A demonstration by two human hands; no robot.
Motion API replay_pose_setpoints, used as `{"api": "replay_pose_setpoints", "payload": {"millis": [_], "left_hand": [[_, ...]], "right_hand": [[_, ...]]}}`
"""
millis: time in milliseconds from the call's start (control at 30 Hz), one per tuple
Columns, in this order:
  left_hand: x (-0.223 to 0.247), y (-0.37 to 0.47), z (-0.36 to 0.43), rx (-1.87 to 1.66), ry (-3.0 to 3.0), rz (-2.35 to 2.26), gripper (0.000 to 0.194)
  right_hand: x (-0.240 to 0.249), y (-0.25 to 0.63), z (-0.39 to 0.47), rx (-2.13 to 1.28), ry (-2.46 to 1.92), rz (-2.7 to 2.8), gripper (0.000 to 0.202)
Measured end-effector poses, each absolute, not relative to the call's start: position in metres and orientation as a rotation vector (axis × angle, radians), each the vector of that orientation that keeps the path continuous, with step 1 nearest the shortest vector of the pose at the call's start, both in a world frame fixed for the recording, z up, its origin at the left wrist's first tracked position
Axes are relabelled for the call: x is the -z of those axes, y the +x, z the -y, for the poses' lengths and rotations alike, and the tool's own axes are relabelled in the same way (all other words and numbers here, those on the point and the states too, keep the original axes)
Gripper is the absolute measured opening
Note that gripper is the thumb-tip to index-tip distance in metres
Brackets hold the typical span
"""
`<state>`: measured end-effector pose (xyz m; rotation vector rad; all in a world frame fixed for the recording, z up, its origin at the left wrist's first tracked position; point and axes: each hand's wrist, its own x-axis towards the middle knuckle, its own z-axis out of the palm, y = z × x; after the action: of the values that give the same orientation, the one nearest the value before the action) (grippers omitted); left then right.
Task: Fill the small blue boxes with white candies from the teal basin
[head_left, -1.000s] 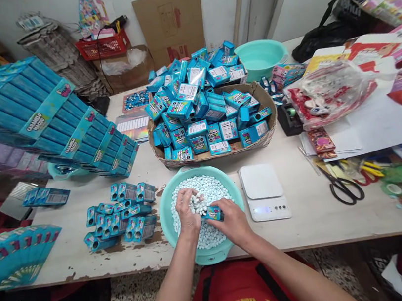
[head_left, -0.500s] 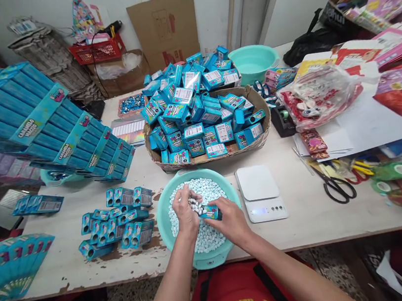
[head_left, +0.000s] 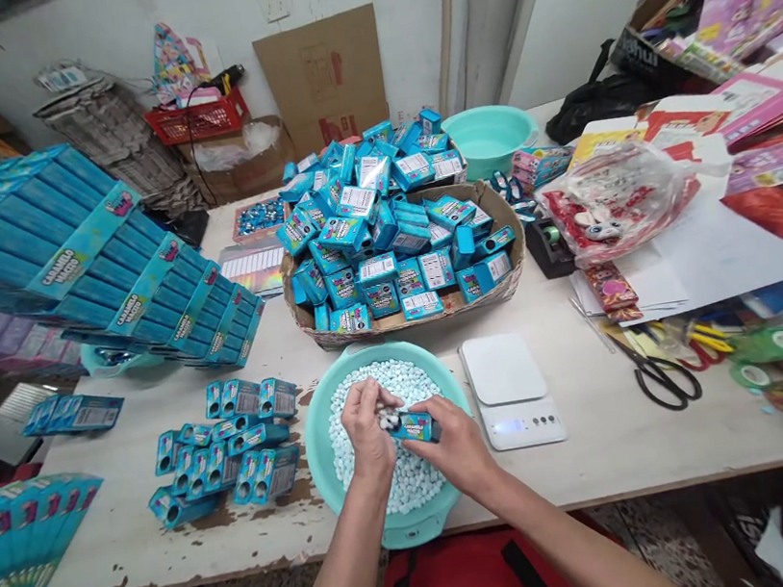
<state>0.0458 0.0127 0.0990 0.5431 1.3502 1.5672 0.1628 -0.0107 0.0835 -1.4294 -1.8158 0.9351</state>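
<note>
Fewer candies [head_left: 389, 420] now in curled left fingers [head_left: 367, 396], right fingers [head_left: 446, 410] pinching box [head_left: 416, 426] above candy-filled basin [head_left: 318, 440]

Looks like smooth plastic with a soft sheen on the basin [head_left: 320, 449], and like glossy printed card on the held box [head_left: 417, 426]. Appears smooth and matt on the sweets [head_left: 411, 490]. Shows as coarse, dull cardboard on the carton [head_left: 403, 328] and smooth plastic on the scale [head_left: 504, 370]. Turns rough and flaked in patches on the table [head_left: 619, 461]. Reads as crinkled, shiny clear plastic on the bag [head_left: 631, 187], matt cloth on the apron [head_left: 468, 579].
</note>
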Motion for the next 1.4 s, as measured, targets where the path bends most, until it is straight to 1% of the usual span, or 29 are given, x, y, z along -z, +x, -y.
{"api": "replay_pose_setpoints", "payload": {"millis": [133, 300, 367, 467, 533, 600, 667, 800, 867, 933, 1000, 1067, 1100, 1200, 1267, 1333, 1400], "left_hand": [[-0.102, 0.051, -0.011, -1.561, 0.528, -1.281, 0.024], [-0.106, 0.052, -0.009, -1.562, 0.479, -1.241, 0.025], [-0.099, 0.043, -0.012, -1.564, 0.514, -1.262, 0.026], [-0.068, 0.024, -0.025, -1.517, 0.807, -1.523, 0.03], [-0.038, 0.018, -0.035, -1.315, 1.156, -1.682, 0.029], [-0.012, 0.024, -0.043, -1.134, 1.408, -1.707, 0.023], [0.006, 0.039, -0.044, -0.952, 1.631, -1.739, 0.024], [0.012, 0.062, -0.025, -0.363, 2.148, -1.779, 0.025], [0.01, 0.058, -0.011, -0.202, 2.258, -1.726, 0.025], [0.009, 0.045, 0.001, -0.143, 2.25, -1.705, 0.025], [0.009, 0.029, 0.008, -0.206, 2.105, -1.735, 0.022], [0.008, 0.016, 0.01, -0.464, 1.767, -1.796, 0.017], [0.005, 0.012, 0.009, -0.611, 1.568, -1.817, 0.019], [-0.015, 0.01, 0.005, -0.909, 1.093, -1.821, 0.033], [-0.038, 0.015, 0.004, -1.083, 0.825, -1.703, 0.035], [-0.062, 0.021, 0.003, -1.296, 0.555, -1.468, 0.031], [-0.081, 0.027, 0.002, -1.436, 0.442, -1.258, 0.025]], "right_hand": [[-0.082, 0.162, 0.011, -0.937, -1.425, 1.787, 0.026], [-0.08, 0.163, 0.012, -0.977, -1.412, 1.722, 0.028], [-0.083, 0.168, 0.013, -1.008, -1.389, 1.687, 0.028], [-0.09, 0.179, 0.02, -1.04, -1.328, 1.614, 0.029], [-0.091, 0.187, 0.024, -1.045, -1.314, 1.555, 0.029], [-0.09, 0.198, 0.026, -1.047, -1.357, 1.493, 0.029], [-0.09, 0.213, 0.023, -1.041, -1.437, 1.413, 0.031], [-0.098, 0.251, 0.002, -0.871, -1.628, 1.202, 0.044], [-0.106, 0.265, -0.01, -0.752, -1.679, 1.165, 0.048], [-0.112, 0.267, -0.016, -0.713, -1.664, 1.211, 0.046], [-0.113, 0.257, -0.014, -0.759, -1.593, 1.3, 0.042], [-0.108, 0.237, -0.005, -0.84, -1.508, 1.396, 0.036], [-0.103, 0.226, 0.001, -0.877, -1.478, 1.436, 0.033], [-0.087, 0.196, 0.016, -0.951, -1.451, 1.533, 0.029], [-0.076, 0.183, 0.022, -0.952, -1.458, 1.603, 0.027], [-0.07, 0.175, 0.024, -0.918, -1.459, 1.697, 0.026], [-0.067, 0.17, 0.024, -0.883, -1.453, 1.797, 0.029]]}}
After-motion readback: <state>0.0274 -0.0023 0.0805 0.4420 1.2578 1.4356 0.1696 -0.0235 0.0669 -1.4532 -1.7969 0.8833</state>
